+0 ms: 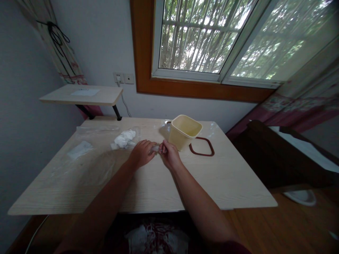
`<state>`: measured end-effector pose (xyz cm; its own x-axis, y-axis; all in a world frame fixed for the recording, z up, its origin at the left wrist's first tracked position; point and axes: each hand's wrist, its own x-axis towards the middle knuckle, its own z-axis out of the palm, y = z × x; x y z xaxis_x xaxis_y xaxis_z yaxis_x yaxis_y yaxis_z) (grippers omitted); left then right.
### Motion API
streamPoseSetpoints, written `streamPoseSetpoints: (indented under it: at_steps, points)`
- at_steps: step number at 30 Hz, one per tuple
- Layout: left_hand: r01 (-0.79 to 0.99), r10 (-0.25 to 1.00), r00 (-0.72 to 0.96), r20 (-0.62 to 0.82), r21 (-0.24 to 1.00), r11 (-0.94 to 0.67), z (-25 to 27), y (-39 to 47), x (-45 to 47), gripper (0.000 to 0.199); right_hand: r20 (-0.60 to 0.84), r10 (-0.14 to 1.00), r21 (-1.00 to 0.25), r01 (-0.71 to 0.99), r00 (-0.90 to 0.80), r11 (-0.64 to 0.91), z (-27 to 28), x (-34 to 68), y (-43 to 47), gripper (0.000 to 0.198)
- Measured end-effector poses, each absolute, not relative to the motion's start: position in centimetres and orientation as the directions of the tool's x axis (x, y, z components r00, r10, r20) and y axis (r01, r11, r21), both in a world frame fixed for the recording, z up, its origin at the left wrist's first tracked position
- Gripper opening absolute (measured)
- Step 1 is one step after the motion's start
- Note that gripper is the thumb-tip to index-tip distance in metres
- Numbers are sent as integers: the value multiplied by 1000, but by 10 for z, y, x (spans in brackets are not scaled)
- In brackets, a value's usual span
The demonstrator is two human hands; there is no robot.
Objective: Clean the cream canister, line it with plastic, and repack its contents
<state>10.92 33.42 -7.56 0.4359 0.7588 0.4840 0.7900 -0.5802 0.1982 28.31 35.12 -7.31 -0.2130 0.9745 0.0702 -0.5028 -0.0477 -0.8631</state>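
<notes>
Near the middle of the table, my left hand (143, 153) and my right hand (171, 155) are closed close together on a small piece of clear, crumpled plastic (155, 148). It stretches between the fingers, and most of it is hidden by them. Just beyond my right hand stands a cream-yellow square bin (180, 137), upright with its mouth up. To its right, a reddish-brown square rim ring (213, 150) lies flat, partly behind the bin. A crumpled white bundle (124, 139), either tissue or thin plastic, lies beyond my left hand.
Thin clear plastic film (103, 164) spreads over the table's left side, with a flat whitish packet (80, 150) on it. A raised shelf (82, 94) stands at the back left. The table (225, 187) meets the wall below a window. Dark furniture (286, 155) is at the right.
</notes>
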Motion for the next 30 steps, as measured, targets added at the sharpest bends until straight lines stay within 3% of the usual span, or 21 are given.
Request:
streamPoseSetpoints:
  at_steps: [5,11,16,19,24,30]
  points:
    - [779,776,469,422,217,-589,-77,334,112,21,20,977,-801,-589,-214,-112,-68,284,352,43]
    - [788,828,309,468,362,-498,-87,336,106,22,-17,983,-745,-654,-183,-135,-67,287,356,30]
    - [761,835,224,502,445,-472,-92,337,102,24,115,970,-915,-402,-212,20,-77,284,353,33]
    - [718,805,311,506,430,-548,-95,338,102,21,229,934,-953,-260,-273,157,-80,281,351,26]
    - [707,772,397,497,371,-602,-92,338,112,23,222,951,-948,-275,-217,159,-84,279,352,22]
    - [800,719,246,650,283,-530,-79,332,115,34,203,971,-916,-374,-126,143,-81,279,353,19]
